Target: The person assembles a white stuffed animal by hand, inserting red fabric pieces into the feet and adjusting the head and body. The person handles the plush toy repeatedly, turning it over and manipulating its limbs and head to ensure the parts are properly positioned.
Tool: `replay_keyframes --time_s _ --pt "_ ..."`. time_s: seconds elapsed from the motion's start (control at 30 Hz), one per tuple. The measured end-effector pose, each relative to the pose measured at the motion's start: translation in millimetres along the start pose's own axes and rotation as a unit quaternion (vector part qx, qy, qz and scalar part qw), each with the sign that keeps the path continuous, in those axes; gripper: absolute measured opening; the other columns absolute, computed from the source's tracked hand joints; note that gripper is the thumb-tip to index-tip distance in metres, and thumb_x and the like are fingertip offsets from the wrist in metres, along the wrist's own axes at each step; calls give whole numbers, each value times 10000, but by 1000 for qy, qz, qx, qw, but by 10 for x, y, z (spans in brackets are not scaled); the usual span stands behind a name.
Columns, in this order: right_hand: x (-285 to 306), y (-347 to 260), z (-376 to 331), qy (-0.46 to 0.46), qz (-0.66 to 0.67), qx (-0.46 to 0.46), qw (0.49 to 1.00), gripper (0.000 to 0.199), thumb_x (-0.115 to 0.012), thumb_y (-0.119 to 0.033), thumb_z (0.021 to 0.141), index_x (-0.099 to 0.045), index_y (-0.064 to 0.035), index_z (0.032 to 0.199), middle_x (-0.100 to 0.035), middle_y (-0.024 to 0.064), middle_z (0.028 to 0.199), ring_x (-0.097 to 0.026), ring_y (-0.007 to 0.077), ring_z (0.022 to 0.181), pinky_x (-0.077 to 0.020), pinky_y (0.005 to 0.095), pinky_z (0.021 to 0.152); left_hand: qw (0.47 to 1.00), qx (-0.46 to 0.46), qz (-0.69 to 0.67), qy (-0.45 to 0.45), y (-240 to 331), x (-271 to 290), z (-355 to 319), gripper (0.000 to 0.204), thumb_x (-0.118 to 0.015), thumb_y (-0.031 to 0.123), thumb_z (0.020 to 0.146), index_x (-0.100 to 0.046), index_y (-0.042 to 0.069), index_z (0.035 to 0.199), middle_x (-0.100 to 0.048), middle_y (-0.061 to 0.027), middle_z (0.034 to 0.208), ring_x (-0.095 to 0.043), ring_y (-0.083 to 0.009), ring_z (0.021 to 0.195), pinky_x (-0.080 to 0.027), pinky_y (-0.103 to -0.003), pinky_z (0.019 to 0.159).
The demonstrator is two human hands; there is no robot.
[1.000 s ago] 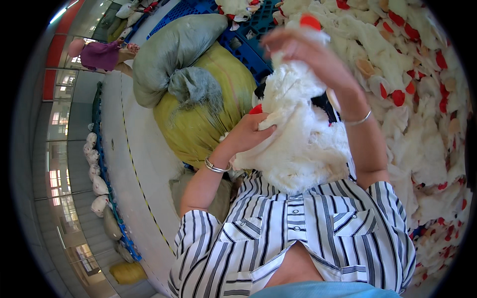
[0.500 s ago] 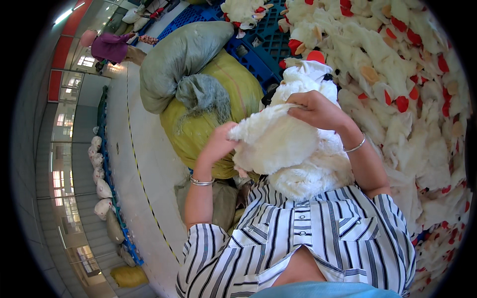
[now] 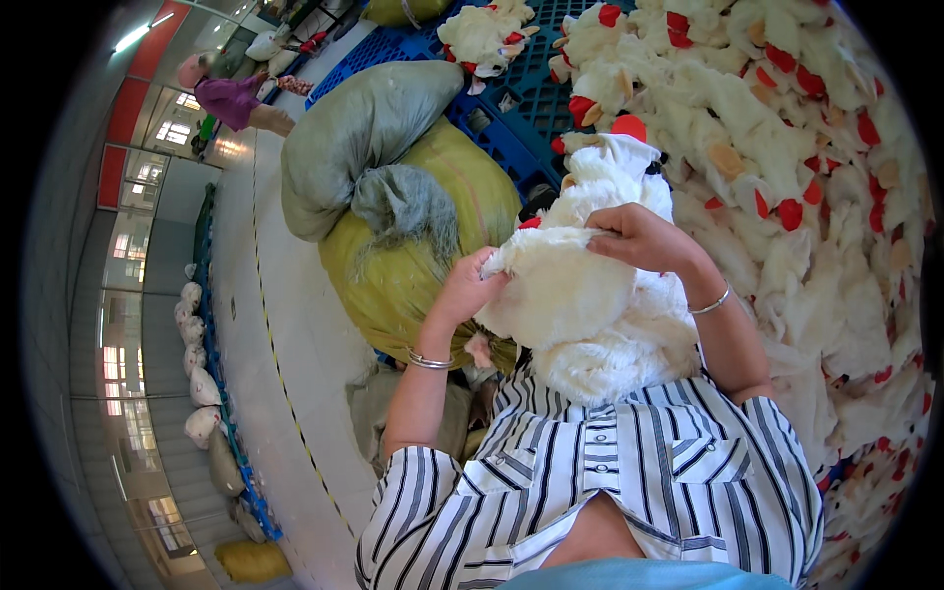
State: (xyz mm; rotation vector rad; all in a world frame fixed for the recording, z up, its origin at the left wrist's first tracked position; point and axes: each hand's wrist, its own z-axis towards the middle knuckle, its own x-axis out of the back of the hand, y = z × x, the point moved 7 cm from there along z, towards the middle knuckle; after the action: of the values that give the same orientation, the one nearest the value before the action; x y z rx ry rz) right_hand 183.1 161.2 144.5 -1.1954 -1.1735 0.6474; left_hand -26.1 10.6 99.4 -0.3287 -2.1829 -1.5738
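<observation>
A white, furry, limp plush toy skin is stretched between my hands, close in front of my chest. My left hand pinches its left edge. The upper right edge is gripped by my right hand, fingers curled into the fabric. More white plush bunches up beneath and behind it against my striped shirt, with a red piece at its far end. A small red bit also shows at the held skin's upper edge. I cannot tell whether these are one piece or several.
A big heap of white plush skins with red and tan parts covers the right side. Left of my hands, a grey-green sack lies on a yellow-green sack. Blue pallets lie beyond. A person in purple stands far left.
My left hand has moved right and slightly down, closer to the right hand. My right hand has shifted slightly right and down. Both keep hold, and the skin's upper edge now lies more level.
</observation>
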Motion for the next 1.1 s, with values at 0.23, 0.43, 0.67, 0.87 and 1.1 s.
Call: replay_keyframes --time_s 0.23,0.43,0.67,0.87,1.1 --pt "-65 -408 -7 31 -119 85 989 607 -791 -226 755 -540 28 1247 -623 193 1158 -597 349 1095 -466 382 973 971 -163 -150 86 483 109 -49 86 -631 32 889 -640 6 970 -619 -1 949 -558 -76 855 -471 -245 785" --pt "-551 -375 210 -62 -126 63 988 546 -773 -256 741 -548 -21 1179 -635 160 1036 -617 343 989 -496 408 856 988 -136 -45 -58 840 -317 -56 100 -612 91 939 -633 0 975 -645 -19 993 -574 -95 937 -469 -270 834" --pt "-768 6 221 -100 -198 14 975 402 -716 -269 782 -622 -18 1080 -656 164 993 -642 338 955 -499 422 834 990 -45 -93 -91 582 -393 -76 130 -608 108 951 -649 1 1012 -645 14 952 -561 -61 895 -469 -245 818" --pt "-741 -35 212 -104 -185 7 977 330 -671 -264 803 -661 -6 1009 -655 187 975 -640 352 933 -495 435 815 985 -30 -113 -129 445 -464 -96 151 -583 114 969 -633 0 1055 -632 15 1001 -552 -54 910 -465 -236 823" --pt "-724 -49 197 -85 -174 24 981 293 -645 -249 819 -668 8 958 -652 204 940 -642 362 899 -495 442 790 979 -24 -132 -156 366 -516 -93 165 -570 111 974 -619 -3 1084 -627 11 1014 -559 -58 937 -466 -238 852"
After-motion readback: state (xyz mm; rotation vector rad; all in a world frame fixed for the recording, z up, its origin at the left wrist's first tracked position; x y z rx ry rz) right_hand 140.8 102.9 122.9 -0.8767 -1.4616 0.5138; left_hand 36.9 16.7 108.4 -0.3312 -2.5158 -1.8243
